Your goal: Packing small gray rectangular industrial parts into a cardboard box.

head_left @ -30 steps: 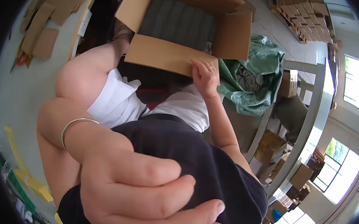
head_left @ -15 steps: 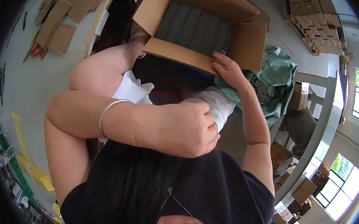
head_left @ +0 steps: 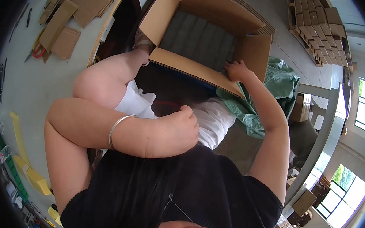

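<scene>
An open cardboard box (head_left: 194,70) stands ahead of me with its flaps raised. Inside it lie several rows of greyish, cloudy-wrapped packs (head_left: 198,39). My right hand (head_left: 238,71) reaches over the near flap at the box's right corner, beside the packs. Its fingers are bent inward, and their tips are partly hidden, so what they hold cannot be made out. Bent across my body, my left arm ends in a closed left hand (head_left: 179,128) above my lap. The curled fingers hide anything inside that hand.
A pale workbench (head_left: 36,91) on the left carries flattened cardboard pieces (head_left: 59,29), red-handled scissors (head_left: 37,53) and yellow strips (head_left: 32,173). Green sheeting (head_left: 282,80) lies right of the box. A metal frame (head_left: 322,145) and stacked cartons (head_left: 319,32) stand farther right.
My right hand has moved from lying on the near flap to the box's inner right corner, its fingers now more bent. My closed left hand has drawn back to the left.
</scene>
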The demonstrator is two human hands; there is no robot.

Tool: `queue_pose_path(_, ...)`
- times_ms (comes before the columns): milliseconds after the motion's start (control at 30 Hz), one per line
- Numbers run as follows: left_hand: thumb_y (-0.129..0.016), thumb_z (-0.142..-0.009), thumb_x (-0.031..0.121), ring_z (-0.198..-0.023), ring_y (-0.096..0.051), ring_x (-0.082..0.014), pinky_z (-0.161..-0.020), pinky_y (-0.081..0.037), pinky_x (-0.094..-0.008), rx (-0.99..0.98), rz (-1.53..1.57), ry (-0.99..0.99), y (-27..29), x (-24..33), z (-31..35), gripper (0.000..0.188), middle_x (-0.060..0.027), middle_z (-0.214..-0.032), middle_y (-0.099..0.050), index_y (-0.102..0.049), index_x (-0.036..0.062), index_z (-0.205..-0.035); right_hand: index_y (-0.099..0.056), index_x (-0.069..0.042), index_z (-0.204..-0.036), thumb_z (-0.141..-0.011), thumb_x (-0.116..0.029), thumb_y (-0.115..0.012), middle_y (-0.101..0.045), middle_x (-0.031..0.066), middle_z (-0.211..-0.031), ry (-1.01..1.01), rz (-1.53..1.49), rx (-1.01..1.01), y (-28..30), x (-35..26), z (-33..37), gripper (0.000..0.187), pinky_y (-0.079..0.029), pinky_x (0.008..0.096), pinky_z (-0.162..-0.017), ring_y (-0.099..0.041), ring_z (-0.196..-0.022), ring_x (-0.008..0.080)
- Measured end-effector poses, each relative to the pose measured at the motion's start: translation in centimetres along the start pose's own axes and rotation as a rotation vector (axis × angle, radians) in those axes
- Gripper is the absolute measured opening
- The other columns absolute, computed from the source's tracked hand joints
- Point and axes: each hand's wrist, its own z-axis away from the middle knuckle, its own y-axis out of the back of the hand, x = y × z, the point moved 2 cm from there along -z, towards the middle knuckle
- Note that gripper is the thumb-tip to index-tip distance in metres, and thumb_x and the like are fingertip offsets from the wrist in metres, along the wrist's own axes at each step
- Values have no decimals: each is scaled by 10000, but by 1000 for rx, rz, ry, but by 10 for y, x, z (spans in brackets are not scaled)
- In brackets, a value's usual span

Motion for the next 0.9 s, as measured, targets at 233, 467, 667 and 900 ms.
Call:
queue_pose_path(233, -541, -800, 200, -786, -533, -199, -717, -394, -336, -71, -3, 5, -4, -2, -1, 230, -66, -809, -578, -613, 35, -943, -650, -96, -1110, -793, -170, -546, -572, 85, -1218, -105, -20, -343, 21, -12, -19, 342, -289, 435, -978, -448, -1200, 275)
queue_pose_path(467, -539, -798, 186, -763, -524, -180, -685, -378, -320, -145, 17, -30, -12, 3, -2, 228, -49, -786, -558, -619, 45, -959, -698, -80, -950, -760, -244, -591, -644, 99, -1057, -132, -129, -27, 12, -7, -10, 272, -378, 421, -911, -539, -1088, 275)
queue_pose_path(667, -539, -788, 180, -743, -514, -176, -667, -369, -315, -123, 27, -23, -14, 0, -3, 225, -48, -779, -547, -619, 46, -951, -703, -79, -899, -713, -342, -644, -655, 97, -989, -187, -91, 64, 17, -12, -8, 327, -401, 404, -874, -571, -1023, 255)
queue_pose_path(900, -541, -775, 174, -755, -512, -182, -666, -367, -313, -106, 42, -5, -14, -3, -2, 268, -59, -789, -546, -614, 29, -989, -705, -111, -947, -661, -444, -705, -639, 56, -970, -249, 112, 191, 13, -15, -13, 439, -357, 394, -830, -504, -1026, 245)
